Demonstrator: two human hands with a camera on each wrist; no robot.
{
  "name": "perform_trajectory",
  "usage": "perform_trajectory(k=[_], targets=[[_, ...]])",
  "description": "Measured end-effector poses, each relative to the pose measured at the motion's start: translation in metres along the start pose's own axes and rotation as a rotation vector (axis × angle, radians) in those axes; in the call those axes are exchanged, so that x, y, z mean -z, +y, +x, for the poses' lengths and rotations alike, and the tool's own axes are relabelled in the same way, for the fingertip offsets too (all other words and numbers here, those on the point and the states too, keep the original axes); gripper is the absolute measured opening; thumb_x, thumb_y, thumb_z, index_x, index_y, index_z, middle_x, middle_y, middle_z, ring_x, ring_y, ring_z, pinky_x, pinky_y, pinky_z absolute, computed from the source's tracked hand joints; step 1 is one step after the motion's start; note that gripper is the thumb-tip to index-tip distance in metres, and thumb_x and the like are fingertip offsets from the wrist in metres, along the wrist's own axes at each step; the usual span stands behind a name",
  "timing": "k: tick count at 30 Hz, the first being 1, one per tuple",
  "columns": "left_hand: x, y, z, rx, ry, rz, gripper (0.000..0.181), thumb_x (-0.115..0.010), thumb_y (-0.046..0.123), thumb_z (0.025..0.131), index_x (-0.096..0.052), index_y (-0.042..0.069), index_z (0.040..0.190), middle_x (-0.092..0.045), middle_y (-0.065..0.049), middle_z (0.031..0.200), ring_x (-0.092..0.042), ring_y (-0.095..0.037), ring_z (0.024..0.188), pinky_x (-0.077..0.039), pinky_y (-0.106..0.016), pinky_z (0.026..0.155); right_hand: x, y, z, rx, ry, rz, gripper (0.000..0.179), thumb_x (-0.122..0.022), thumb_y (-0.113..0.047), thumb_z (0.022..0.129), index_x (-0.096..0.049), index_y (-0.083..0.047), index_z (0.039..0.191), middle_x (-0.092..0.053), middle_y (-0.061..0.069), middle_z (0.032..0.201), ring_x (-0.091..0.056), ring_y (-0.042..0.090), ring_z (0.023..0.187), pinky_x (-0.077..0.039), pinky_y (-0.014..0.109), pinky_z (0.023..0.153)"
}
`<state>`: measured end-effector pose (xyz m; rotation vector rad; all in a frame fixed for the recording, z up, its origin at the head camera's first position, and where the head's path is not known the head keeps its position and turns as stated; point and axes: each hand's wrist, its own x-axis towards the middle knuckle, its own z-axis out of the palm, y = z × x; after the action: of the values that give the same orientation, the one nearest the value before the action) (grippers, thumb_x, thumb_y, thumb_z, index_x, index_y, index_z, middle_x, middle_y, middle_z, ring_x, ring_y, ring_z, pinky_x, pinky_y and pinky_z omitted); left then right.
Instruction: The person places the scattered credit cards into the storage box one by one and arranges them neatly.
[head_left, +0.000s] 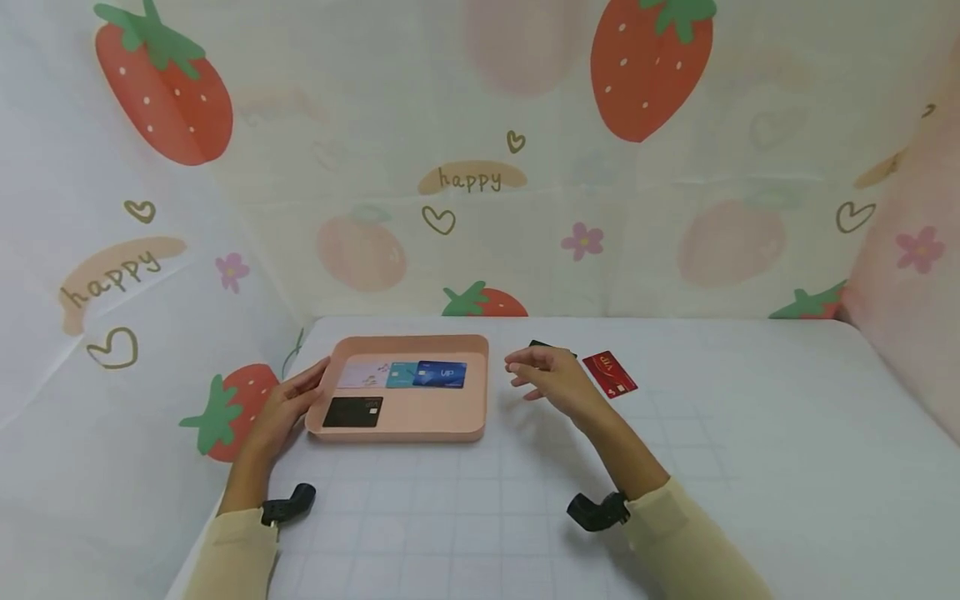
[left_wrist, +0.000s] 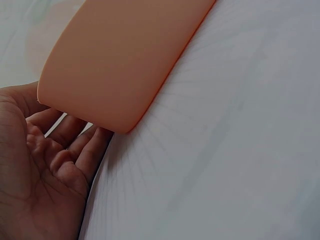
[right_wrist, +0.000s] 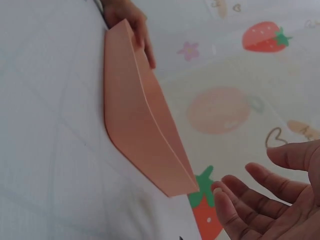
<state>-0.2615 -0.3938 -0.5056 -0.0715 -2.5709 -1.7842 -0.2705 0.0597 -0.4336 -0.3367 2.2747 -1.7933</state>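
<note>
Four cards in the tray: pale, teal and blue in the far row, black card nearer. Tray on worktop, between the hands. Left hand grips its left wall. Right hand raised just right of it, fingers parted, loosely bent. Red card on worktop beyond, to the right; dark piece, probably another card, partly hidden behind the right hand.
</note>
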Motion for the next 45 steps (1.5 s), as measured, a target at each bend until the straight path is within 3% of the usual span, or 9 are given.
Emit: perform_trajectory(k=[9,26,33,39,45], targets=[[0.001,0.000,-0.002,0.010,-0.015,-0.022,0.056,-0.054,0.022,0.106,-0.036,0.017,0.158,-0.031,-0.009,0.164,-0.027,-0.027,0.152,-0.037,-0.009,0.100,0.011,0.008,0.005,-0.033,0.023,-0.002,0.029,-0.060,-0.020,0.103,-0.069,-0.002,0.124,-0.068,0.021,0.125,-0.067,0.038,0.110,-0.060,0.034,0.080],[0.002,0.005,-0.001,-0.001,-0.018,0.003,0.055,-0.053,0.020,0.106,-0.037,0.017,0.158,-0.033,-0.009,0.163,-0.027,-0.029,0.152,-0.037,-0.009,0.101,0.057,0.028,0.007,0.042,0.122,-0.119,0.033,-0.064,-0.016,0.099,-0.066,0.004,0.125,-0.069,0.022,0.121,-0.069,0.036,0.104,-0.059,0.039,0.081],[-0.002,0.003,-0.003,0.011,-0.016,-0.017,0.055,-0.053,0.018,0.106,-0.036,0.016,0.158,-0.032,-0.010,0.163,-0.027,-0.030,0.152,-0.037,-0.007,0.098,0.074,0.031,0.006,-0.001,0.168,-0.199,0.032,-0.066,-0.016,0.098,-0.067,0.001,0.125,-0.071,0.021,0.116,-0.069,0.040,0.101,-0.053,0.026,0.065],[-0.003,0.002,-0.004,-0.003,-0.013,-0.026,0.055,-0.053,0.018,0.106,-0.036,0.015,0.158,-0.032,-0.010,0.163,-0.027,-0.030,0.152,-0.038,-0.007,0.099,0.090,0.036,0.005,-0.037,0.231,-0.281,0.034,-0.067,-0.017,0.097,-0.067,0.002,0.125,-0.068,0.023,0.120,-0.068,0.037,0.101,-0.059,0.040,0.080],[-0.002,0.004,-0.001,-0.003,-0.013,-0.016,0.055,-0.052,0.017,0.106,-0.036,0.015,0.158,-0.032,-0.010,0.163,-0.027,-0.030,0.152,-0.037,-0.008,0.099,0.104,0.045,0.007,-0.061,0.272,-0.390,0.037,-0.067,-0.018,0.097,-0.066,0.003,0.127,-0.069,0.023,0.122,-0.060,0.039,0.119,-0.053,0.049,0.094]])
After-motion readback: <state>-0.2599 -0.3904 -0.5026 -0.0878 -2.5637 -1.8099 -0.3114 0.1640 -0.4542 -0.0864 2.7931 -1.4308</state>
